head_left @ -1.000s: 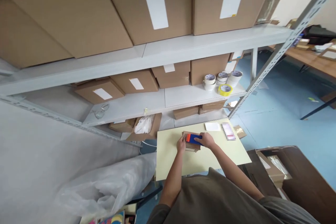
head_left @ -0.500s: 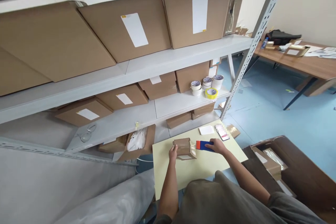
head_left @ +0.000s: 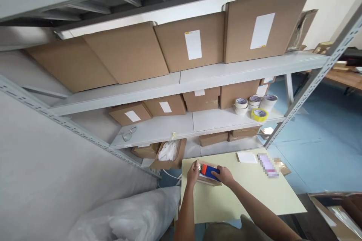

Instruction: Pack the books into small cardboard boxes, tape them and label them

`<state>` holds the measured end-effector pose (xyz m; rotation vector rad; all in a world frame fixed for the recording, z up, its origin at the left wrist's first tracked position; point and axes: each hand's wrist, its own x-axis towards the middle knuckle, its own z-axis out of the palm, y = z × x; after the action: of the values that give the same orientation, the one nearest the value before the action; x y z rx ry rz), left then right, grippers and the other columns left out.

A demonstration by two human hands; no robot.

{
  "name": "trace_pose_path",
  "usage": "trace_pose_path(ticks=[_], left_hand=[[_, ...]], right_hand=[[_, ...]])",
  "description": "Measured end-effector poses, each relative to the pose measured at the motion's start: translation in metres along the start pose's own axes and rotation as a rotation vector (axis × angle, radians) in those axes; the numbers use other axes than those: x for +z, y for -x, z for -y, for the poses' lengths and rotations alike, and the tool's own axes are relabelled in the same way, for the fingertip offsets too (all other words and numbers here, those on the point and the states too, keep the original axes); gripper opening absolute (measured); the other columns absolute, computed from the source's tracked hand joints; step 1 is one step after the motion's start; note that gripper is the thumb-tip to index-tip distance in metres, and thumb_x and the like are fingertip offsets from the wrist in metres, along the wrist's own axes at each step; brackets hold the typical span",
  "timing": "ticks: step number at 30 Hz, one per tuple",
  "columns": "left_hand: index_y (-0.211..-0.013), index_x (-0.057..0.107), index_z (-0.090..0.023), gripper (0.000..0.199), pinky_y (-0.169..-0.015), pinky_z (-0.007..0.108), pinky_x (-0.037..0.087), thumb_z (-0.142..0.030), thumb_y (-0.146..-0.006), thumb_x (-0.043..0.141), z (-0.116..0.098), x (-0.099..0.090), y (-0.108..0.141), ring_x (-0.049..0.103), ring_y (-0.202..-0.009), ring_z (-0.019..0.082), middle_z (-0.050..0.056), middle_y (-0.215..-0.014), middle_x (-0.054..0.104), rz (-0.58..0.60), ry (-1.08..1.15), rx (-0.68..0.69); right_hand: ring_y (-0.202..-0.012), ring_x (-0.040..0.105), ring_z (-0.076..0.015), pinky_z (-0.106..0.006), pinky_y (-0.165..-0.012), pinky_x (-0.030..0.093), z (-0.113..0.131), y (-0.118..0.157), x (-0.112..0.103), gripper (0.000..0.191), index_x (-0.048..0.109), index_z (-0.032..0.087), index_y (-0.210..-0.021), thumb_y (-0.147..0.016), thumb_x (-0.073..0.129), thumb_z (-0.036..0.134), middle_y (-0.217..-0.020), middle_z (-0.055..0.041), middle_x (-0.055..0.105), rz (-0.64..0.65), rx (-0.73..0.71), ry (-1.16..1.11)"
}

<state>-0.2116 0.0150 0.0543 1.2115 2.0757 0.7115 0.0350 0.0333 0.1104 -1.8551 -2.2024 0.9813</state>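
- As a person leans over a pale yellow worktop (head_left: 274,192) in the lower center of the frame, both bare hands work at a small cardboard carton (head_left: 210,182) near its left side.
- The left hand (head_left: 192,173) bends its fingers round the carton's left end, nearly closed on the cardboard.
- The right hand (head_left: 225,176) grips the blue end of a blue-and-orange tool (head_left: 212,173), fingers mostly closed; its orange end points left, over the carton and toward the left hand.
- Toward the right on the same worktop, white paper (head_left: 247,157) lies near the back edge, beside a pixelated pink-and-white item (head_left: 267,165).
- Across the middle of the frame, from where onlookers stand, a gray shelf (head_left: 158,126) carries labeled boxes (head_left: 166,105), with clear eyewear (head_left: 128,134) near its left end.
- At that shelf's right end, white tape rolls (head_left: 241,110) stand in stacks behind and beside a yellow tape roll (head_left: 259,119).
- Along the upper part of the frame, large cardboard boxes (head_left: 127,54) line a higher shelf (head_left: 203,81), two of them bearing white labels.
- Just beyond the worktop's back left corner, an open box (head_left: 181,154) holds crumpled white material (head_left: 169,150).
- Lower left of center, a bulky translucent bag (head_left: 141,214) bulges beside the worktop, while blue floor (head_left: 305,154) shows at right.
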Motion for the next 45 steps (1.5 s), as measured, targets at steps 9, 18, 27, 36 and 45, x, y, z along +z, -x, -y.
trace_pose_path(ticks=[9,18,27,36,45], left_hand=[[-0.139,0.067,-0.031,0.048,-0.108,0.042,0.054,-0.045,-0.104,0.038,0.020,0.065,0.018,0.070,-0.127,0.029,0.010,-0.134,0.076,0.141,0.199,-0.132],[-0.146,0.060,-0.028,0.054,-0.104,0.042,0.056,-0.039,-0.105,0.026,-0.058,0.157,0.027,0.073,-0.122,0.029,0.013,-0.134,0.075,0.199,0.069,-0.161],[-0.130,0.070,-0.019,0.051,-0.095,0.034,0.057,-0.055,-0.105,0.044,-0.089,0.163,0.037,0.075,-0.114,0.030,0.016,-0.122,0.078,0.179,-0.038,-0.034],[-0.124,0.071,-0.015,0.055,-0.090,0.034,0.057,-0.057,-0.108,0.039,-0.059,0.122,0.018,0.076,-0.105,0.028,0.016,-0.115,0.080,0.209,-0.006,-0.137],[-0.143,0.062,-0.016,0.045,-0.121,0.037,0.039,-0.035,-0.105,0.048,-0.040,0.087,-0.004,0.050,-0.148,0.028,0.017,-0.156,0.058,0.011,-0.109,-0.041]], right_hand=[[-0.109,0.075,-0.0309,-0.034,-0.087,0.052,0.016,-0.012,-0.008,0.034,0.081,0.019,-0.109,-0.090,0.071,0.046,-0.113,-0.0165,0.081,0.022,0.022,0.191],[-0.103,0.076,-0.0284,-0.029,-0.077,0.049,-0.081,-0.005,-0.074,0.034,0.080,0.020,-0.104,-0.084,0.080,0.048,-0.112,-0.0131,0.081,0.022,0.166,0.113],[-0.085,0.072,-0.0239,-0.026,-0.069,0.044,-0.238,0.078,-0.185,0.045,0.080,0.018,-0.099,-0.081,0.084,0.059,-0.092,-0.0096,0.078,-0.009,0.361,0.054],[-0.087,0.070,-0.0223,-0.025,-0.069,0.041,-0.179,0.042,-0.163,0.046,0.080,0.018,-0.102,-0.089,0.076,0.062,-0.096,-0.0096,0.078,-0.013,0.253,0.122],[-0.094,0.072,-0.0254,-0.027,-0.070,0.043,-0.063,0.004,-0.118,0.032,0.077,0.018,-0.100,-0.091,0.074,0.049,-0.102,-0.0132,0.079,0.015,0.179,0.280]])
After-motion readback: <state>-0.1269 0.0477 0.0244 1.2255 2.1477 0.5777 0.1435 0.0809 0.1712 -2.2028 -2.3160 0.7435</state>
